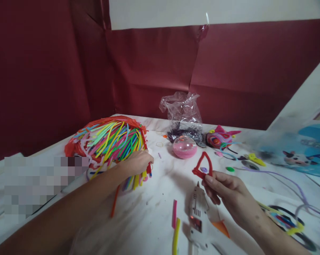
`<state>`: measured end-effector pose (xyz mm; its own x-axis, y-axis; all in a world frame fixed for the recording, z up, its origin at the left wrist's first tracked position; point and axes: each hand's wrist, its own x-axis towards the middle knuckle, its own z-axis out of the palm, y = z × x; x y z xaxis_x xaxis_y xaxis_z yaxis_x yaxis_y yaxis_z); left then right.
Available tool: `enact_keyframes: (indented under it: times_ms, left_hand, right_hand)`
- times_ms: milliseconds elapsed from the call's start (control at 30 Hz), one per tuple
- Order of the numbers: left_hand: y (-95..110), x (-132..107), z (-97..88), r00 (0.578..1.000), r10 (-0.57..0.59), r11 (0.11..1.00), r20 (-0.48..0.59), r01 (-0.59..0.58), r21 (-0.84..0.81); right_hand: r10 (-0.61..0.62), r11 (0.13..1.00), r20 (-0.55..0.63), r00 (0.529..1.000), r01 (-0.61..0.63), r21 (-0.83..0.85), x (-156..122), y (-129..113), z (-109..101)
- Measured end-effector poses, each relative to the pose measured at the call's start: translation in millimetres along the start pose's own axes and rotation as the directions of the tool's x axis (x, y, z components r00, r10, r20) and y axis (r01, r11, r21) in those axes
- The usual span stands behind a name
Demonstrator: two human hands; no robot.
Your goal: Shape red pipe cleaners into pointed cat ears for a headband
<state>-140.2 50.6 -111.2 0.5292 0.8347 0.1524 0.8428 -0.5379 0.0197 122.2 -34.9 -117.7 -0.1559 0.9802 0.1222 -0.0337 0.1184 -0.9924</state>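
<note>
Between the thumb and fingers of my right hand is a red pipe cleaner, bent into a pointed loop and held up over the table. Just below it lies a white hot glue gun, its nozzle pointing away from me. My left hand reaches to the right end of a heap of many-coloured pipe cleaners in a red plastic wrapper. Its fingers are closed near a bit of red; what they pinch is hidden.
Behind stand a pink-and-clear ball, a clear plastic bag with dark strands and a colourful pipe-cleaner figure. A pink piece and a yellow piece lie in front. At right are a purple pipe cleaner and a blue package.
</note>
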Motion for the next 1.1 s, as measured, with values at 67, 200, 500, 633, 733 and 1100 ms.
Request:
enact_keyframes:
  times_ms: [67, 200, 500, 633, 733, 1100]
  left_hand:
    - [-2.2, 1.9, 5.2, 0.998, 0.063, 0.997, 0.013, -0.064, 0.032]
    - [-5.5, 4.3, 3.3, 0.987, 0.143, 0.989, -0.075, -0.138, 0.06]
    - [27.3, 10.8, -87.8, 0.526, 0.184, 0.971, -0.83, -0.23, 0.07]
    - [59.9, -5.0, -154.1, 0.178, 0.066, 0.951, -0.982, -0.31, 0.008]
    - [72.8, -7.2, -175.7, 0.008, 0.003, 0.933, -1.0, -0.359, 0.0]
    - [-38.2, 53.3, -176.6, 0.244, -0.681, 0.715, -0.69, 0.018, -0.699]
  right_hand:
    - [-0.007, 1.0, -0.001, 1.0, 0.007, -0.003, -0.1, 0.7, -0.3]
    - [0.006, 1.0, -0.017, 1.0, -0.006, 0.003, -0.3, 0.7, -1.1]
    - [0.03, 0.995, -0.067, 0.997, -0.023, 0.102, 0.3, -2.4, -1.6]
    - [0.012, 0.992, -0.046, 0.999, -0.006, 0.125, 1.1, -3.4, -4.9]
    - [-0.004, 0.994, -0.014, 1.0, 0.005, 0.113, -0.5, -3.4, -6.6]
    - [0.105, 0.985, 0.058, 0.993, -0.112, 0.133, 7.7, -16.8, 25.8]
